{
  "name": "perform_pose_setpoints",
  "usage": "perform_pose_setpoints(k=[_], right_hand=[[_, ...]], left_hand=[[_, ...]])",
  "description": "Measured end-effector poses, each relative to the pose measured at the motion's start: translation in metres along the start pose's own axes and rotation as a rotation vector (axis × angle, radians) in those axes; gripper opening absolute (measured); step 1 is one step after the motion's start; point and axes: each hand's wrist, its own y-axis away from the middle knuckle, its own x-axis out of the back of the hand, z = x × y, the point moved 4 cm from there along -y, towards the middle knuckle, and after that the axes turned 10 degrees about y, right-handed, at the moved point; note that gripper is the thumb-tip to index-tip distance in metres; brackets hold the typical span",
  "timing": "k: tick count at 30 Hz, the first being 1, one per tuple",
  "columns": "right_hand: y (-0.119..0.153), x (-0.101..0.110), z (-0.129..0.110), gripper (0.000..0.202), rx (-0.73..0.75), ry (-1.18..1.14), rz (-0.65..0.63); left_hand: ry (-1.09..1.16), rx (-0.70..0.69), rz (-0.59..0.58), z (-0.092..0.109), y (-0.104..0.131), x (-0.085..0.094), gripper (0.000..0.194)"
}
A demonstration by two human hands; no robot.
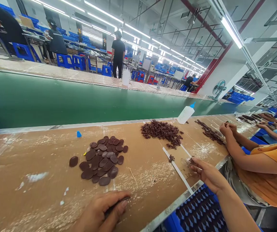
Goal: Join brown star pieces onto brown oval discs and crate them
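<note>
Low in the head view, my left hand [104, 209] is closed, thumb and fingers pinching a thin dark brown oval disc [115, 205] seen mostly edge-on. Beyond it lies a pile of similar discs [102, 158] on the brown table covering. My right hand [208, 174] reaches in from the right, its fingertips pinched on a small dark brown piece [191, 160], partly hidden by the fingers. A clear round dish or smear [184, 162] sits just left of those fingertips. Further back is a heap of small curly brown pieces [161, 131], and a small clump [171, 158] rests on a white strip [179, 172].
A white squeeze bottle [186, 115] with a blue nozzle leans behind the heap. A thin wooden stick [133, 176] and a blue cap [78, 134] lie on the table. Below the edge, a blue crate [173, 223] holds rows of dark pieces. A co-worker in orange [261, 170] sits at right.
</note>
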Motion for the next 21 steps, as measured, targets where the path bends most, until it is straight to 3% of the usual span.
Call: perform_pose_setpoints(k=[13, 21], right_hand=[[0.0003, 0.0007, -0.0028, 0.003, 0.033, -0.012, 0.031], [-0.0016, -0.0015, -0.0021, 0.026, 0.049, -0.037, 0.037]], left_hand=[[0.001, -0.014, 0.040, -0.0054, 0.0018, -0.0011, 0.023], [0.066, 0.045, -0.009, -0.0022, 0.0001, -0.0017, 0.024]])
